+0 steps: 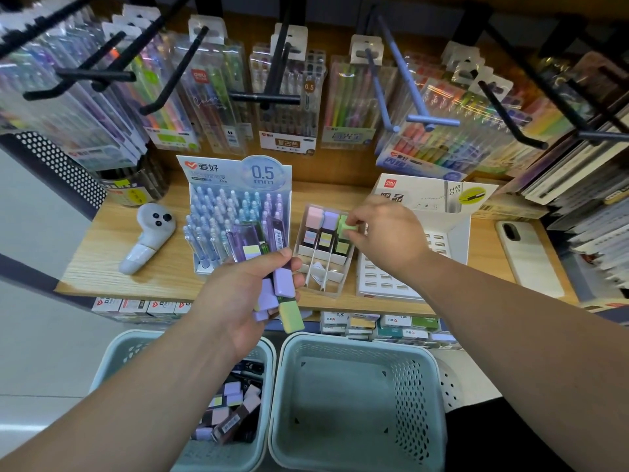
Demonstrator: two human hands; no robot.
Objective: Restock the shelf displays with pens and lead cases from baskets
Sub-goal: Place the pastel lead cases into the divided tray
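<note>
My left hand [245,294] grips a bundle of several lead cases [272,260] with purple and green caps, held above the shelf's front edge. My right hand [384,233] pinches a green-capped lead case [343,224] at the right slot of the clear display tray [323,284], where pink and purple-capped cases stand in the other slots. The left basket [238,451] below holds several more lead cases [228,410]. The right basket [357,403] holds nothing. A pen display box [235,212] marked 0.5 mm stands full of blue and purple pens.
A white controller [149,236] lies on the wooden shelf [102,264] at the left; a white phone [527,257] lies at the right. A white lead-case display [425,212] stands behind my right hand. Pen packs hang on hooks above. Boxes fill the lower shelf.
</note>
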